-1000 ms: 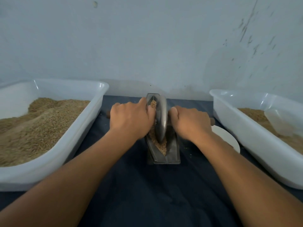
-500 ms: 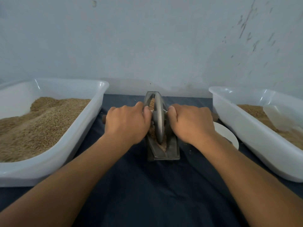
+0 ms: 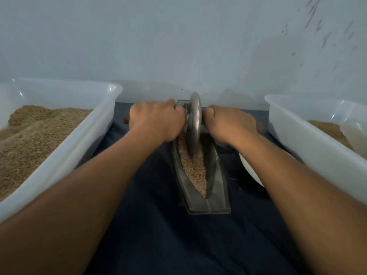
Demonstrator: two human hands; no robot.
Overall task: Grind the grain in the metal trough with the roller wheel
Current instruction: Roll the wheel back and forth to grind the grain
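Observation:
A narrow metal trough (image 3: pixel 217 187) lies lengthwise on the dark cloth, with tan grain (image 3: pixel 195 169) along its channel. The metal roller wheel (image 3: pixel 194 124) stands on edge in the far half of the trough. A wooden axle runs through the wheel. My left hand (image 3: pixel 158 121) grips the axle left of the wheel, and the axle's end (image 3: pixel 126 118) pokes out past my knuckles. My right hand (image 3: pixel 228 124) grips the axle on the wheel's right side. The far end of the trough is hidden behind the wheel and my hands.
A white plastic tub (image 3: pixel 83 135) heaped with grain sits on the left. A second white tub (image 3: pixel 297 139) on the right holds grain and a clear scoop (image 3: pixel 355 133). A white dish (image 3: pixel 250 169) peeks out under my right forearm. A pale wall stands close behind.
Both hands have pushed the wheel away from me toward the trough's far end, uncovering the grain in the near half. The camera view has shifted closer.

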